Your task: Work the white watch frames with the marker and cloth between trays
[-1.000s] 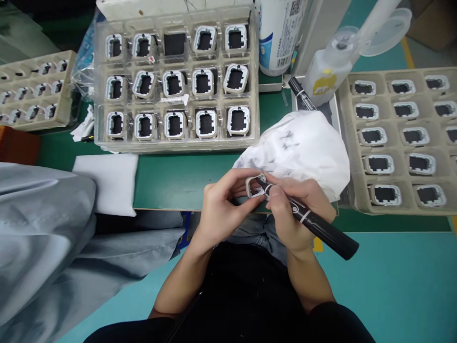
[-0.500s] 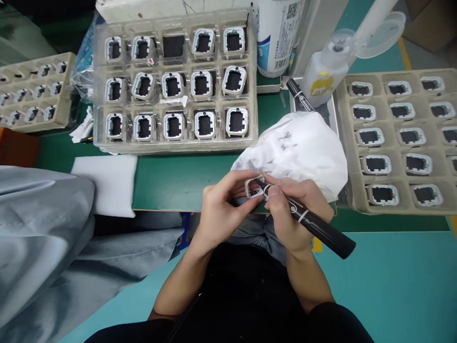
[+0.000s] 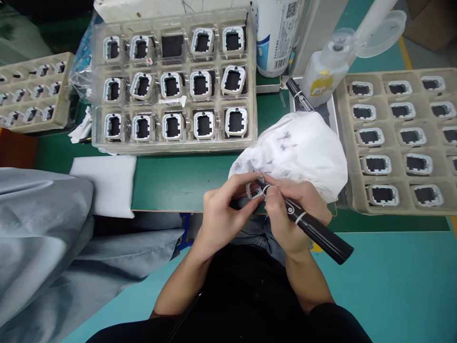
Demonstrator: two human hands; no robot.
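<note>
Between the thumb and fingers of my left hand is a small white frame-like housing, partly hidden by the fingers. My right hand is closed around a black marker pen, its back end pointing down to the right. The marker's tip end reaches the housing's upper right side; the exact contact point is hard to see. Just beyond both hands lies a crumpled white cloth with dark smudges.
A clear tray of similar housings stands behind; one pocket shows no housing. A second tray is at right. A capped marker, a squeeze bottle and a white foam sheet lie around. A person's grey-clad leg is at left.
The marker's back end has dipped slightly down and to the left. The left hand and housing have turned a little; both hands keep their holds.
</note>
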